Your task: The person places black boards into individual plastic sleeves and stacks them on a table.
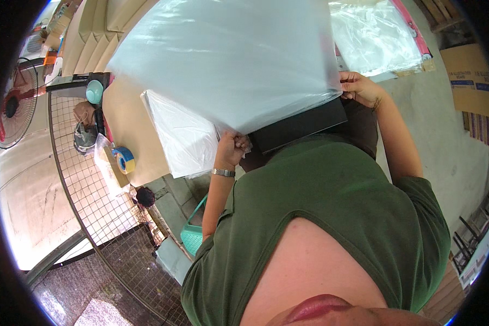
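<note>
A large translucent plastic bag [217,60] spreads over the table in front of me, its near edge stretched between my hands. My left hand [232,148] is closed on the bag's near left corner. At the near right corner, my right hand [361,89] pinches the bag's edge between thumb and fingers. A flat black board [304,125] sticks out from the near edge, close to my lap; I cannot tell whether its hidden part lies inside the bag or beneath it. White plastic-wrapped sheets [182,136] lie left of my left hand, partly under the bag.
Brown cardboard [127,125] covers the table's left part, with a tape roll [125,160] near its edge. Clear plastic bags [372,35] are piled at the far right. Left stand a wire grid [73,157] and a fan [16,106]. A green stool [193,236] is beside me.
</note>
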`<state>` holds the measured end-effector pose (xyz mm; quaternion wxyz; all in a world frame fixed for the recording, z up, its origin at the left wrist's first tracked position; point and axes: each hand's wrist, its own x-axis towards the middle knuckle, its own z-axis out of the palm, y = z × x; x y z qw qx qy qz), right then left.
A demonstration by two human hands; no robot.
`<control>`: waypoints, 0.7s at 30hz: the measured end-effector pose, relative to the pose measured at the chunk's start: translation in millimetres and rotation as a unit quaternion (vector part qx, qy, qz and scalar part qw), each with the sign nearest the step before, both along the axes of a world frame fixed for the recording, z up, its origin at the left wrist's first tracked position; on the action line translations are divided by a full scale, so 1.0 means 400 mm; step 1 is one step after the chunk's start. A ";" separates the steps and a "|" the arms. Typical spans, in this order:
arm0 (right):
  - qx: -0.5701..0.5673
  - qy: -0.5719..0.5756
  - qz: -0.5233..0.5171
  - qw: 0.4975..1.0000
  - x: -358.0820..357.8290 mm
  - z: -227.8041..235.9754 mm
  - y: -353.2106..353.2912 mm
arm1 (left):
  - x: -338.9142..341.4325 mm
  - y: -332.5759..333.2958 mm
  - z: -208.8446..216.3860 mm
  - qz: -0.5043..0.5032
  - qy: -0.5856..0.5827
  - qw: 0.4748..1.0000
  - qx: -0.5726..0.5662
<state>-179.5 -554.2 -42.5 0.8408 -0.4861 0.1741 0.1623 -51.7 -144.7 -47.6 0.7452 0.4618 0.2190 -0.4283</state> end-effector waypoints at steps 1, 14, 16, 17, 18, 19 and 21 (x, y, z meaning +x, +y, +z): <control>-0.013 0.004 0.001 1.000 -0.001 0.009 0.005 | -0.015 0.020 -0.035 0.015 0.015 0.999 -0.025; -0.118 0.070 0.078 0.988 -0.152 0.050 0.088 | -0.151 0.071 0.009 -0.098 -0.019 0.987 0.125; -0.106 0.085 0.070 0.988 -0.181 0.060 0.106 | -0.161 0.083 -0.003 -0.105 -0.023 0.986 0.125; -0.086 0.096 0.069 0.989 -0.194 0.077 0.114 | -0.166 0.087 -0.007 -0.109 -0.026 0.986 0.125; -0.068 0.111 0.064 0.989 -0.207 0.079 0.121 | -0.170 0.084 -0.003 -0.108 -0.030 0.984 0.141; -0.051 0.126 0.058 0.989 -0.221 0.079 0.125 | -0.173 0.078 0.009 -0.107 -0.033 0.981 0.157; -0.020 0.153 0.038 0.987 -0.251 0.070 0.133 | -0.180 0.086 0.004 -0.123 -0.039 0.975 0.178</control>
